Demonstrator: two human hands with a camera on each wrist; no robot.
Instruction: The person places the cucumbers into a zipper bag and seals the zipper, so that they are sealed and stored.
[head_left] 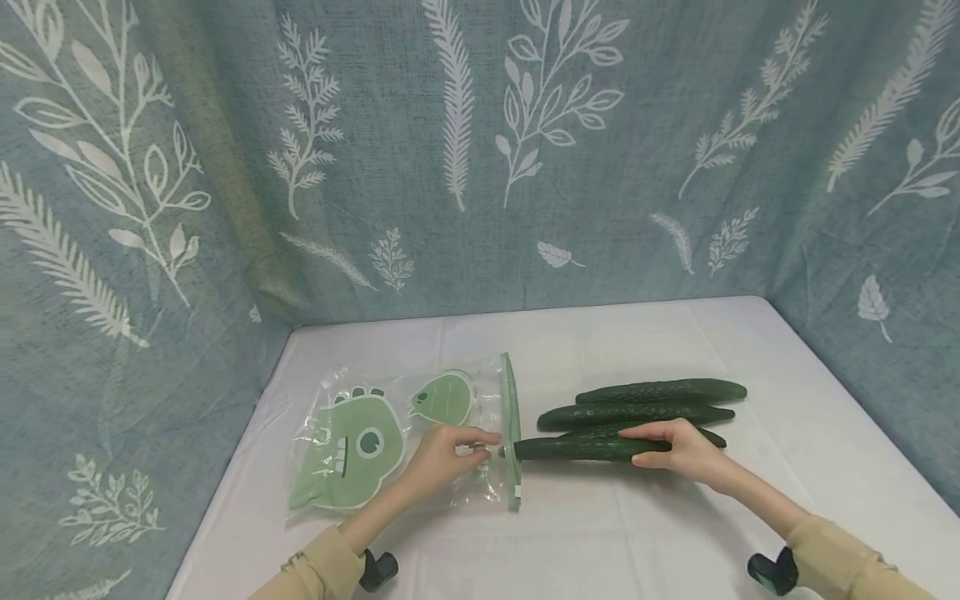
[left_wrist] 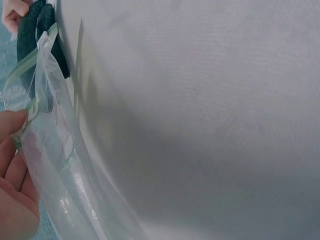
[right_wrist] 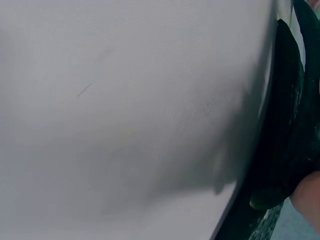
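A clear zip bag [head_left: 420, 383] with green cartoon prints lies flat on the left of the table, its green-edged mouth facing right. My left hand [head_left: 444, 454] pinches the bag near that mouth; the left wrist view shows the thumb [left_wrist: 12, 121] against the green rim. With thumb and fingers my right hand [head_left: 686, 454] grips a dark green cucumber [head_left: 570, 449] near its right part. The cucumber's left tip is at the bag's mouth. Several more cucumbers [head_left: 660, 391] lie side by side just behind it. Most of the right hand is outside the right wrist view.
A white cloth covers the table [head_left: 600, 533]. Blue-green curtains [head_left: 480, 250] with white leaf prints hang along the back and both sides. Beige sleeves [head_left: 847, 554] and dark wrist devices [head_left: 775, 571] are on the arms.
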